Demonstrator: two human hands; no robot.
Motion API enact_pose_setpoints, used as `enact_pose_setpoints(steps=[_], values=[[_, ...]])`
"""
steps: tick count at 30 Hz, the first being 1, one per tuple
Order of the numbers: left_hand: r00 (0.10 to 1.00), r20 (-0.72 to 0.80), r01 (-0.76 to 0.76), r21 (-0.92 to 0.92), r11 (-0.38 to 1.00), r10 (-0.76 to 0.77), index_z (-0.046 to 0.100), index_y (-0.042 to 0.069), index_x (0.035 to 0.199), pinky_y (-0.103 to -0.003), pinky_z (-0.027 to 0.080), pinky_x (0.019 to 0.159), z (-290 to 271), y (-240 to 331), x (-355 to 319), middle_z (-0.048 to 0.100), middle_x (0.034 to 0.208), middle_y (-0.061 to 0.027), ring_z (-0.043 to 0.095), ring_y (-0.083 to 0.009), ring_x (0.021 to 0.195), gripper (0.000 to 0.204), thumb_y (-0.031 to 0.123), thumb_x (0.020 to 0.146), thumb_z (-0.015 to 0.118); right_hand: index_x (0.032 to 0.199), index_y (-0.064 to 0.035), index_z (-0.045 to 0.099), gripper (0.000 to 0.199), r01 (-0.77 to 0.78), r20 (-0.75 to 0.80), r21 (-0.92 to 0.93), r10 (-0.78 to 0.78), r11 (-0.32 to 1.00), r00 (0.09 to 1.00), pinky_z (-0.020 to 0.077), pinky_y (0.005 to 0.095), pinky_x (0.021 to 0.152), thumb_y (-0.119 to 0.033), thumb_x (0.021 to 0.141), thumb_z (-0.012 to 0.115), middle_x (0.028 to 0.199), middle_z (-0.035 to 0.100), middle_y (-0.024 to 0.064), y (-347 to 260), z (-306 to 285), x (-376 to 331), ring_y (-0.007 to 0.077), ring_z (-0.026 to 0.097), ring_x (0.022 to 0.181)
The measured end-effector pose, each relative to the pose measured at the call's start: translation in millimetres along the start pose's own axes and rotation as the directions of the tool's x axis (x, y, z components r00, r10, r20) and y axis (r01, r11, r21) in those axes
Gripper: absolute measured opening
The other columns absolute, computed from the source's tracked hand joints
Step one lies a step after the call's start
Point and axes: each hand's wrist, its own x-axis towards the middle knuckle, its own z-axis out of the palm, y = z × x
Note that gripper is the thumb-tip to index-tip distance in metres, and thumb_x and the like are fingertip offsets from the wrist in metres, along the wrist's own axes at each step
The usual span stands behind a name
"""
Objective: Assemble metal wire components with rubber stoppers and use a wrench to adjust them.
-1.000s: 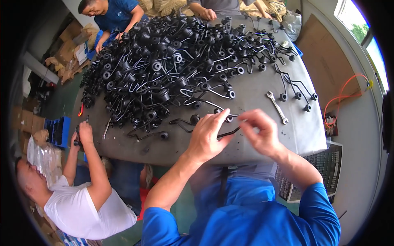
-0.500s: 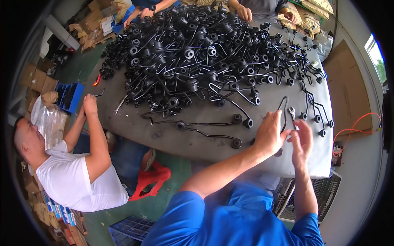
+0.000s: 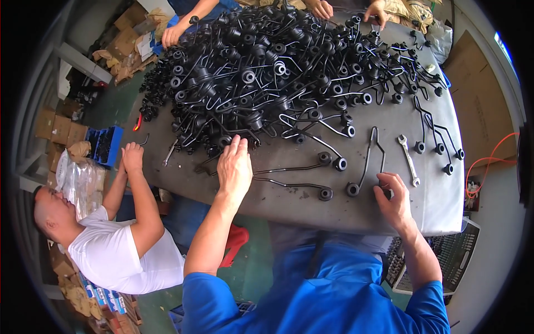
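Left hand [image 3: 235,166] flat, released, at near edge of tangled black springs [image 3: 267,72]; right hand [image 3: 394,201] pinching a bent rod [image 3: 369,156]. Risk: snagged coils dragging neighbours off the table [image 3: 445,211].

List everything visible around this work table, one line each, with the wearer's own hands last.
Grey rounded work table: one, centre.
Black bent-wire coil springs: large tangled heap, too many to count, far half of the table.
Separate black wire springs: a few, laid out near the front edge.
Silver open-end wrench: one, right of centre on the table.
Blue parts bin: one, left of the table.
Cardboard boxes: several, brown, far left floor.
Orange cable: one, right floor.
Person in white shirt: one, lower left, hand on the table edge.
Other people's hands: several, far side.
Left hand: flat on springs at the heap's near edge.
Right hand: at the near end of a wire spring, close to the front edge.
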Motion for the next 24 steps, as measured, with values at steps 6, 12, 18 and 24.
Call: enact_pose_setpoints(steps=[6,12,18,24], values=[[0.993,0.117,-0.001,0.108,0.994,-0.011,0.061,-0.001,0.115,-0.044,0.049,0.085,1.0,-16.9,14.2,0.063,0.105,-0.0167,0.059,-0.0333,0.101,0.041,0.008,0.077,0.072,0.113,0.0006,0.061,0.034,0.051,0.087,-0.017,-0.05,0.999,0.995,0.0534,0.0359,0.078,-0.003,0.08,0.069,0.104,0.064,0.0155,-11.1,-1.4,3.2,0.0282,0.064,0.088],[0.978,0.201,0.044,0.03,0.999,-0.049,0.061,-0.003,0.105,-0.043,0.05,0.088,-3.4,-15.6,25.6,0.059,0.097,-0.0164,0.059,-0.0353,0.102,0.028,0.008,0.08,0.069,0.111,0.0016,0.061,0.034,0.091,0.086,-0.021,-0.088,0.996,0.992,0.0527,0.0359,0.079,-0.001,0.078,0.069,0.102,0.065,0.0161,-9.6,-11.1,-4.1,0.0287,0.064,0.088],[0.958,-0.092,0.163,-0.607,0.778,-0.272,0.063,0.002,0.111,-0.031,0.053,0.068,-38.6,3.5,25.7,0.059,0.096,-0.0112,0.061,-0.02,0.08,0.041,0.002,0.073,0.078,0.113,0.0014,0.061,0.031,0.11,-0.13,0.052,-0.102,0.993,0.986,0.0505,0.03,0.082,0.003,0.083,0.066,0.104,0.066,0.0116,-9.8,-24.5,-2.3,0.0197,0.063,0.09],[0.926,-0.356,-0.316,-0.545,0.777,0.127,0.061,0.005,0.118,-0.034,0.053,0.072,-40.4,150.1,26.9,0.062,0.104,-0.0135,0.063,-0.0243,0.086,0.046,0.005,0.075,0.077,0.138,-0.0001,0.042,0.047,-0.173,0.217,0.755,0.008,0.632,0.976,0.0485,0.0304,0.091,-0.021,0.099,0.057,0.123,0.06,0.0132,-53.0,14.0,10.7,0.0158,0.06,0.103]])
